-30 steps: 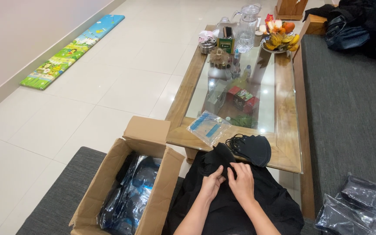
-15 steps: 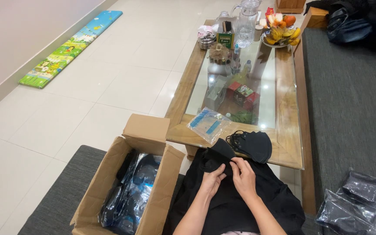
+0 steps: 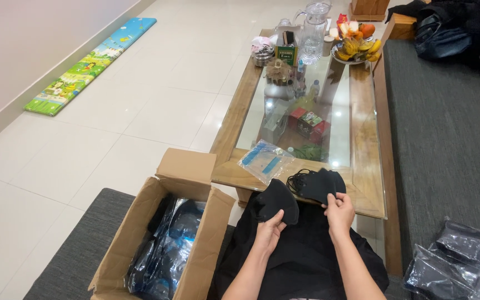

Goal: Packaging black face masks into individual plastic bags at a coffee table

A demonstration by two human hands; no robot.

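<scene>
Holding a single black face mask [image 3: 278, 201] up over the lap, the left hand [image 3: 269, 231] is pinching its lower edge between thumb and fingers, so the mask is hanging clear of the dark garment below. The right hand [image 3: 340, 211] is reaching to the stack of black masks [image 3: 316, 183], which is lying on the near wooden edge of the glass-topped coffee table [image 3: 362, 139]; its fingertips are closing on the stack's edge, apparently on an ear loop, though the exact grip is too small to tell. The two hands are working apart, each on its own item. A clear plastic pouch with blue contents [image 3: 265, 160] is resting on the table just beside the stack, within easy reach. An open cardboard box [image 3: 165, 239], standing on the grey mat to the person's left, is holding glossy plastic-wrapped packs. More dark wrapped packs [image 3: 462, 258] are lying on the grey sofa to the right.
</scene>
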